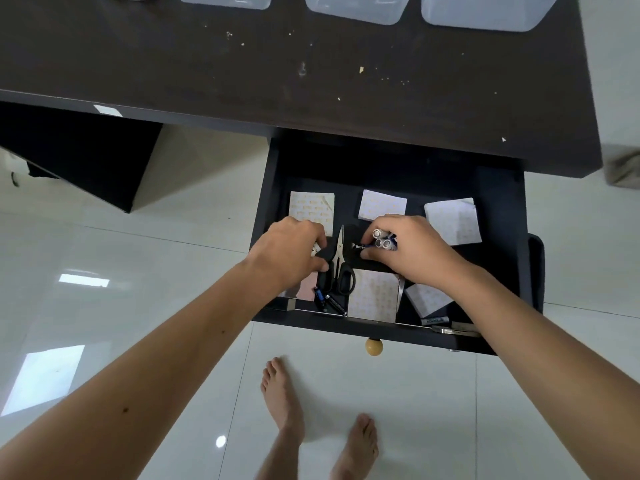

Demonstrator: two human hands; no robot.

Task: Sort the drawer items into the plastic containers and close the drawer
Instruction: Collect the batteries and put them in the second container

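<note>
Gathering step, drawer open. Right hand clutched bundle of batteries; left hand curled beside scissors, grasp unclear. Next likely: carry batteries up to plastic containers on desk.

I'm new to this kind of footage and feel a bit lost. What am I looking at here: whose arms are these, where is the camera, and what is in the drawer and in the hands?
There is no machine here. A person wears a camera on the head, looking down, so you see their own arms and bare feet. An open drawer is pulled out of a dark desk. In it lie scissors, several white paper squares and loose batteries. The right hand grips a small bunch of batteries. The left hand reaches down beside the scissors; what its fingers hold is hidden. On the desk's far edge stand clear plastic containers, where these items are to be sorted.
</note>
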